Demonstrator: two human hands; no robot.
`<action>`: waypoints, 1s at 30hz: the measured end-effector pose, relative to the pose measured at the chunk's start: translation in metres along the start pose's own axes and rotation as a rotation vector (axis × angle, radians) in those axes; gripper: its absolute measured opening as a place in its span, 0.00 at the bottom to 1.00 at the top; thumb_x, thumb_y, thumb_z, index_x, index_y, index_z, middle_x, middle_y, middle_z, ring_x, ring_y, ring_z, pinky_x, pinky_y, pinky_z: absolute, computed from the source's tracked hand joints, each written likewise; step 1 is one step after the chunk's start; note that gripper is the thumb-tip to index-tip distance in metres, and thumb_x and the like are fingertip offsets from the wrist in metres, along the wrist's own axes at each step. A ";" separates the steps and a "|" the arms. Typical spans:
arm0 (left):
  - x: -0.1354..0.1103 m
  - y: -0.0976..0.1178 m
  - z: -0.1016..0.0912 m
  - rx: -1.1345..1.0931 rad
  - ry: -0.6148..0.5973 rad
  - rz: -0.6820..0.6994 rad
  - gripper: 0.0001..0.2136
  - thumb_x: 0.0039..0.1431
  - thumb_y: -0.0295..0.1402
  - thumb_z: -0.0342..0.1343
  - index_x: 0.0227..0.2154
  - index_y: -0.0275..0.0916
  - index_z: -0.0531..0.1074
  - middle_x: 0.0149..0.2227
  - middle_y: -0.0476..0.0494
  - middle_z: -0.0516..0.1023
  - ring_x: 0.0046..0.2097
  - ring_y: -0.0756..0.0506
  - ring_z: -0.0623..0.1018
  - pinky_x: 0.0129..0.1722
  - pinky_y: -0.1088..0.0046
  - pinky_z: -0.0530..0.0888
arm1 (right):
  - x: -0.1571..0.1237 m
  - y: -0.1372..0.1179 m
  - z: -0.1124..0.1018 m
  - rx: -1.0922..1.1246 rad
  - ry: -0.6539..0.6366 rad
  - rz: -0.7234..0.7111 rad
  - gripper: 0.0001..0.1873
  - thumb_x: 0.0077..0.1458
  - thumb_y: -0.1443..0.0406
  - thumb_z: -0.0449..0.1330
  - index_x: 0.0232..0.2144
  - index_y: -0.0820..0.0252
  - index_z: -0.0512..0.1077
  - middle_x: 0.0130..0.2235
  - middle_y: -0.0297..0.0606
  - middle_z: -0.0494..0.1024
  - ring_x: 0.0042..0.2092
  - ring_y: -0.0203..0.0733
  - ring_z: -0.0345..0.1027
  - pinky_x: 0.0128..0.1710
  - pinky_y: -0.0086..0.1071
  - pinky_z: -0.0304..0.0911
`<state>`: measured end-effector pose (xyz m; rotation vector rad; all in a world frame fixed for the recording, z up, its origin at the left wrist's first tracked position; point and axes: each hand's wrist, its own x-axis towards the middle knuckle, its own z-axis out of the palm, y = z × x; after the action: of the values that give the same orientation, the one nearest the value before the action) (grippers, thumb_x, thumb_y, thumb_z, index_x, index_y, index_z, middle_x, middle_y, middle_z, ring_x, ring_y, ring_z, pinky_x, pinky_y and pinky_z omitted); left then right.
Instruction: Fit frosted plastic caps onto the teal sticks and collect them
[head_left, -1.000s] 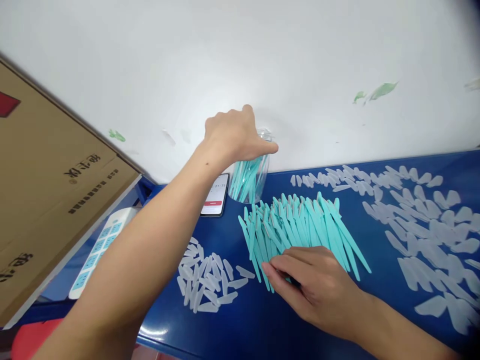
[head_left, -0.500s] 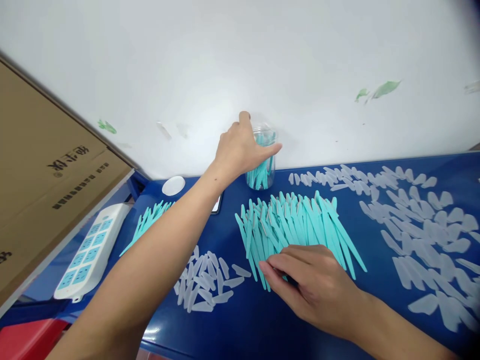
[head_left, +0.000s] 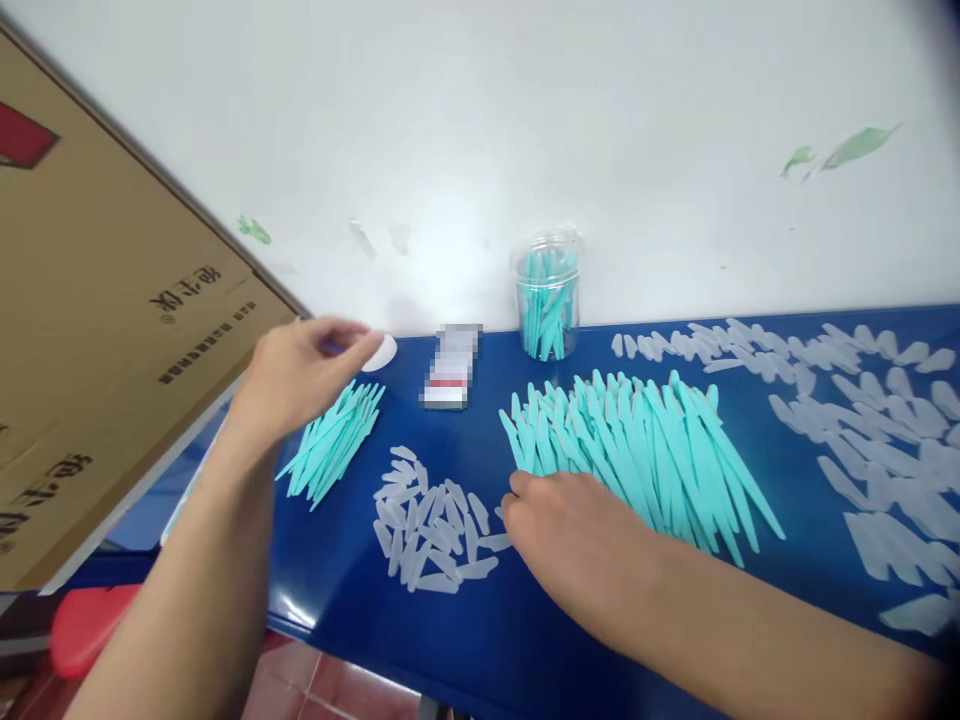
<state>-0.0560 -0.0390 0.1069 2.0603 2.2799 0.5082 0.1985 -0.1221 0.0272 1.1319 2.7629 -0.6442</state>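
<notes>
My left hand (head_left: 304, 370) is over the left of the table with thumb and fingers apart, beside a white round lid (head_left: 381, 353) and above a small pile of teal eyebrow razors (head_left: 341, 440). At the near left edge of a larger pile of teal razors (head_left: 637, 450) rests my right hand (head_left: 570, 540), its fingers curled; what they hold, if anything, is hidden. Left of that hand lies a heap of small translucent blade caps (head_left: 431, 530). A clear plastic jar (head_left: 550, 300) with teal razors standing in it is against the wall.
More translucent caps (head_left: 885, 440) spread over the right of the blue table (head_left: 337, 590). A blurred-out phone-like object (head_left: 452, 367) lies left of the jar. A cardboard box (head_left: 112, 300) borders the left side, with a red object (head_left: 90, 625) below.
My left hand has left the jar and moved left toward the lid. My right hand has shifted slightly left, toward the caps. The view has turned somewhat left.
</notes>
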 end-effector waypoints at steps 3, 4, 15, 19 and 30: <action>-0.022 -0.054 0.007 0.100 -0.145 -0.058 0.23 0.61 0.57 0.58 0.38 0.42 0.86 0.32 0.48 0.86 0.33 0.42 0.81 0.35 0.67 0.71 | 0.011 -0.010 -0.011 -0.015 -0.107 0.070 0.16 0.32 0.78 0.75 0.24 0.61 0.76 0.29 0.39 0.75 0.25 0.37 0.66 0.23 0.33 0.57; -0.028 -0.067 0.014 0.128 -0.187 -0.074 0.22 0.60 0.56 0.58 0.36 0.43 0.86 0.27 0.48 0.84 0.30 0.41 0.79 0.33 0.67 0.70 | 0.013 -0.012 -0.013 -0.024 -0.119 0.079 0.16 0.32 0.79 0.75 0.24 0.61 0.76 0.29 0.39 0.75 0.25 0.37 0.65 0.22 0.33 0.56; -0.048 -0.099 0.054 0.233 -0.250 -0.089 0.17 0.59 0.49 0.56 0.34 0.43 0.84 0.33 0.38 0.86 0.38 0.32 0.82 0.36 0.61 0.69 | 0.003 0.008 -0.013 0.013 0.298 0.062 0.07 0.57 0.76 0.64 0.32 0.61 0.79 0.35 0.41 0.78 0.33 0.42 0.72 0.27 0.34 0.59; -0.050 -0.072 0.045 0.076 -0.282 0.038 0.17 0.64 0.50 0.55 0.35 0.43 0.80 0.34 0.43 0.85 0.35 0.40 0.80 0.36 0.64 0.71 | -0.016 0.034 -0.023 0.209 0.548 0.065 0.08 0.67 0.68 0.60 0.41 0.59 0.81 0.43 0.40 0.82 0.39 0.42 0.77 0.36 0.35 0.69; -0.032 0.056 0.048 -0.434 -0.519 0.573 0.11 0.72 0.42 0.59 0.40 0.48 0.85 0.28 0.53 0.79 0.27 0.51 0.70 0.25 0.75 0.65 | -0.052 0.084 -0.015 0.406 0.556 0.146 0.13 0.72 0.61 0.57 0.42 0.55 0.81 0.40 0.37 0.85 0.37 0.40 0.78 0.37 0.35 0.71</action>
<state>0.0136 -0.0557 0.0693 2.2376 1.1740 0.3703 0.2956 -0.0965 0.0234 1.8214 3.0171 -1.0434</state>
